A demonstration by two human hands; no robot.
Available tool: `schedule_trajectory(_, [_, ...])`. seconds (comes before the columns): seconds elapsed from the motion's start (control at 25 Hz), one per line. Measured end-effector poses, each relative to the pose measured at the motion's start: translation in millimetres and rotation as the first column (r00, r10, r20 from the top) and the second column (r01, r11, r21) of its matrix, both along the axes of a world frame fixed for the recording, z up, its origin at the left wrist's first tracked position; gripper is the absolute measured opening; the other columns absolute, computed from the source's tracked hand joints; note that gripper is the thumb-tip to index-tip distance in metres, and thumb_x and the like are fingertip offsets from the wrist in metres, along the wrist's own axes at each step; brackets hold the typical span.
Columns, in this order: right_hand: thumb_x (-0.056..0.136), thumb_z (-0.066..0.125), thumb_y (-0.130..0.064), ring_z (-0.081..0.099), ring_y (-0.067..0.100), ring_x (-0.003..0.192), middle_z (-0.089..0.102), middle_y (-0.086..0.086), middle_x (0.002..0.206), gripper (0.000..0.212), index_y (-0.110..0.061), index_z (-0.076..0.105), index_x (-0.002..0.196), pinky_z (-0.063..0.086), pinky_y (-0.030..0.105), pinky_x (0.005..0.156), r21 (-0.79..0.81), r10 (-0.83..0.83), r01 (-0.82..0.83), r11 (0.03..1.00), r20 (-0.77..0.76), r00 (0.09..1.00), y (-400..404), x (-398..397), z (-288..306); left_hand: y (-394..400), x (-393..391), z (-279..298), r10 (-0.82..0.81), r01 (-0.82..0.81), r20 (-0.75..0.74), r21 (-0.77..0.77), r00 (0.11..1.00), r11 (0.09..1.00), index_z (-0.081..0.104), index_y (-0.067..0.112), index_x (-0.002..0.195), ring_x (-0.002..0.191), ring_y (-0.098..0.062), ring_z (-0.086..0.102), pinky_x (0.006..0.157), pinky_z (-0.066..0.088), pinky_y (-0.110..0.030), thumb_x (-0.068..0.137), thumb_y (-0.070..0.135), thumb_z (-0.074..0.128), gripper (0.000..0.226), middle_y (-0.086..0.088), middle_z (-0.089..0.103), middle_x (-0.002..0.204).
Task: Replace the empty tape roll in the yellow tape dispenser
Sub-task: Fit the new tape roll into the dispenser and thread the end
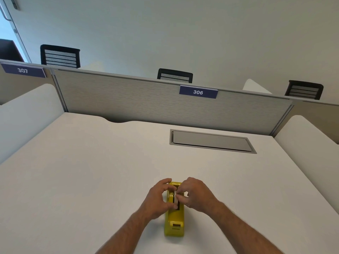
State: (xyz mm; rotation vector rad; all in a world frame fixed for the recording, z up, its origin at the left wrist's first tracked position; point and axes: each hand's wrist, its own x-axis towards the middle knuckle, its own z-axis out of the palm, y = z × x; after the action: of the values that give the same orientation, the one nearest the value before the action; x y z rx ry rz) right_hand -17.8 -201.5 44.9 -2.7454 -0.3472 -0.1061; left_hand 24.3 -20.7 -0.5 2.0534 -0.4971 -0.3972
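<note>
The yellow tape dispenser [174,219] lies on the white desk [91,171], its cutter end toward me. My left hand [157,198] wraps the dispenser's left side, thumb over the open slot. My right hand [196,195] comes from the right, and its fingertips pinch a small pale piece, the tape roll [176,197], at the slot. Most of the roll is hidden by my fingers, so I cannot tell whether it is empty or full.
A grey cable hatch [211,141] is set into the desk behind the dispenser. A grey partition [146,99] with label 306 closes the back, white side panels flank the desk, and black chairs [60,56] stand beyond.
</note>
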Motion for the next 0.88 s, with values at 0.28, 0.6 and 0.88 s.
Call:
schedule_trajectory(0.28, [0.077,0.063,-0.054,0.057,0.011,0.082,0.076,-0.012,0.095,0.039,-0.029,0.074,0.105,0.054,0.032,0.071,-0.041,0.010,-0.011,0.999,-0.008,1.000,-1.2,-4.0,-3.3,2.7,0.2,1.4,-0.011,0.010,-0.022,-0.025,1.000,1.000,0.066,0.040,0.113,0.134,-0.012,0.043,0.108,0.046,-0.044,0.061,0.028,0.092,0.059,0.015,0.043,0.148])
schedule_trajectory(0.6, [0.083,0.059,-0.045,0.055,0.010,0.079,0.077,-0.012,0.088,0.029,-0.028,0.078,0.097,0.052,0.031,0.064,0.012,0.014,-0.014,1.000,0.012,1.000,-0.7,-5.5,-0.3,0.4,1.2,3.0,-0.007,0.006,-0.022,-0.021,1.000,1.000,0.067,0.041,0.106,0.132,-0.012,0.044,0.106,0.047,-0.041,0.060,0.028,0.092,0.054,0.016,0.044,0.145])
schedule_trajectory(0.88, [0.083,0.066,-0.039,0.054,0.006,0.079,0.077,-0.010,0.090,0.022,-0.026,0.078,0.096,0.053,0.030,0.067,0.026,-0.003,0.003,1.000,0.002,1.000,-1.0,-1.5,0.6,0.0,1.0,2.1,-0.007,0.006,-0.028,-0.024,1.000,1.000,0.067,0.042,0.104,0.129,-0.011,0.046,0.104,0.048,-0.039,0.058,0.026,0.092,0.054,0.017,0.044,0.144])
